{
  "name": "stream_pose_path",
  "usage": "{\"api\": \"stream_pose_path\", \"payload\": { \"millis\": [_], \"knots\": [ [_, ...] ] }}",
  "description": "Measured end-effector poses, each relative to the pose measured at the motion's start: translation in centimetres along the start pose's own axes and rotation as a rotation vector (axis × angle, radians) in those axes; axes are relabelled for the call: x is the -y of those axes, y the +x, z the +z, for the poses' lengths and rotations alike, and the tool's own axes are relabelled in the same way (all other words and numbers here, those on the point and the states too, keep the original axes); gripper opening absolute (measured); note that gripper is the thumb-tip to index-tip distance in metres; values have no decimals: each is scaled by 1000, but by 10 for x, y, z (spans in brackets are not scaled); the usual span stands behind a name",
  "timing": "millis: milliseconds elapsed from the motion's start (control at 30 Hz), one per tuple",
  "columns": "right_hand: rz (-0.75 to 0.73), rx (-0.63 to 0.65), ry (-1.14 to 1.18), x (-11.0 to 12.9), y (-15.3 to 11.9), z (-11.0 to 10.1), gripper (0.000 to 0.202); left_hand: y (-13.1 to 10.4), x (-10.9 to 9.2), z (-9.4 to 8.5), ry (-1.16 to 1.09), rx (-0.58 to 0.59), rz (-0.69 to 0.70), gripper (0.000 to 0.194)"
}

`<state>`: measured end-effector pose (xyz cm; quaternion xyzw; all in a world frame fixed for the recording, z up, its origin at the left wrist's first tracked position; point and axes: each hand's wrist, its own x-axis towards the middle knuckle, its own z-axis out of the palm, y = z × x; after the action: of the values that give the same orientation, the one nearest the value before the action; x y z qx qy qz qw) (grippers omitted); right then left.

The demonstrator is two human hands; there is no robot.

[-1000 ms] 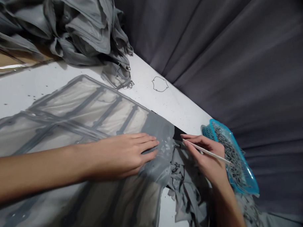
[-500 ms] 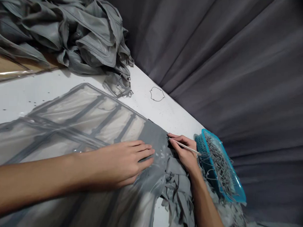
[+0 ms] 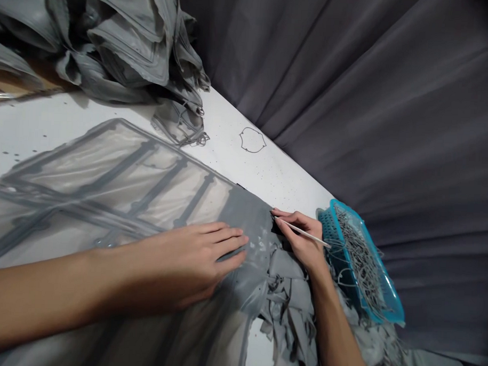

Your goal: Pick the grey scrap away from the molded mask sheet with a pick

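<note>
A large grey rubbery sheet (image 3: 243, 209) with thin, pale panels and darker ribs lies across the white table. My left hand (image 3: 209, 256) rests flat on it, palm down, fingers stretched out. At the sheet's right edge, my right hand (image 3: 302, 236) pinches a thin white stick (image 3: 310, 236). The thumb and fingertips also meet the edge near a small black piece (image 3: 277, 227); whether they grip the sheet's edge is unclear. Grey scraps (image 3: 293, 307) are heaped just below my right hand.
A blue basket (image 3: 388, 284) full of thin grey rings and strips stands at the right. Crumpled grey sheets (image 3: 128, 45) are piled at the upper left. One thin ring (image 3: 252, 140) lies on the white table (image 3: 226, 123), before a dark curtain (image 3: 351, 101).
The view has shifted slightly, so the pile and sheet sit further left and higher. Both hands keep nearly the same places on the sheet, and the stick stays in my right hand.
</note>
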<state>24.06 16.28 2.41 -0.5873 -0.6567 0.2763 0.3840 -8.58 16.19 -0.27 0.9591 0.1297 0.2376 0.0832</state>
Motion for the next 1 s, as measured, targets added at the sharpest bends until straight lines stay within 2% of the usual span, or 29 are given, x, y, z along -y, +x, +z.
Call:
{"api": "stream_pose_path", "payload": {
  "millis": [133, 400, 700, 933, 1000],
  "knots": [
    [-62, 17, -95, -2, -3, -2, 16, 0, 0, 0, -10, -20, 5, 50],
    [-357, 83, -422, -2, -8, -2, 17, 0, 1, 1, -6, -19, 8, 49],
    [-342, -38, -478, 0, -8, 5, 14, 1, 0, 0, 12, -6, 12, 49],
    [-314, -135, -565, -10, -4, 11, 16, 1, 1, -1, 3, -9, 32, 46],
    [-292, -152, -529, -9, -3, 12, 17, 1, 1, 0, 7, -10, 33, 45]
  ]
}}
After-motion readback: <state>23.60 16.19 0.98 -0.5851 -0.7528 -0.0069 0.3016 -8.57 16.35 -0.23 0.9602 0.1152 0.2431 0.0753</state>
